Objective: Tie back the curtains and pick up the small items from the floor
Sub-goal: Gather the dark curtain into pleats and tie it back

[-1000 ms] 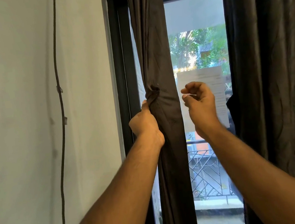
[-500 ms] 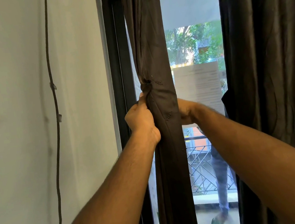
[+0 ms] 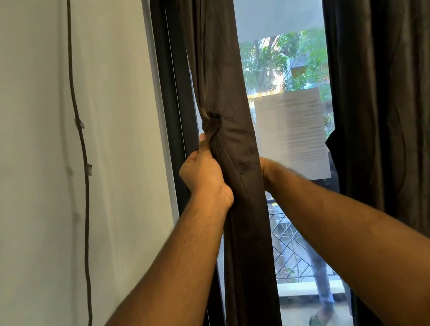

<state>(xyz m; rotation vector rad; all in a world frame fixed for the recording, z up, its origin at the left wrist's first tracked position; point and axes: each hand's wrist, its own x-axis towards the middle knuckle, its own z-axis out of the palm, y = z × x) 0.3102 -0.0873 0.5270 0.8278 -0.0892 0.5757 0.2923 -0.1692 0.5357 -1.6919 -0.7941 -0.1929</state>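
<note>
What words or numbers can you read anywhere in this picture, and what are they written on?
Sheet of paper stuck on the window glass: several lines of printed text, too small and blurred to read.
Bunched curtain held by the left hand: stitched marks only, no lettering.
Nothing else in view carries any word, label, brand or number.

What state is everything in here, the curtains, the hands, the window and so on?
Left curtain: gathered into a narrow bundle, knotted partway up.
Right curtain: hanging loose, not tied.
Left hand: closed on the bundle's left edge.
Right hand: reaching behind the bundle, fingers hidden.
Window: uncovered between the curtains.
Paper sheet: flat against the glass.
Wall cable: hanging down the wall.
</note>
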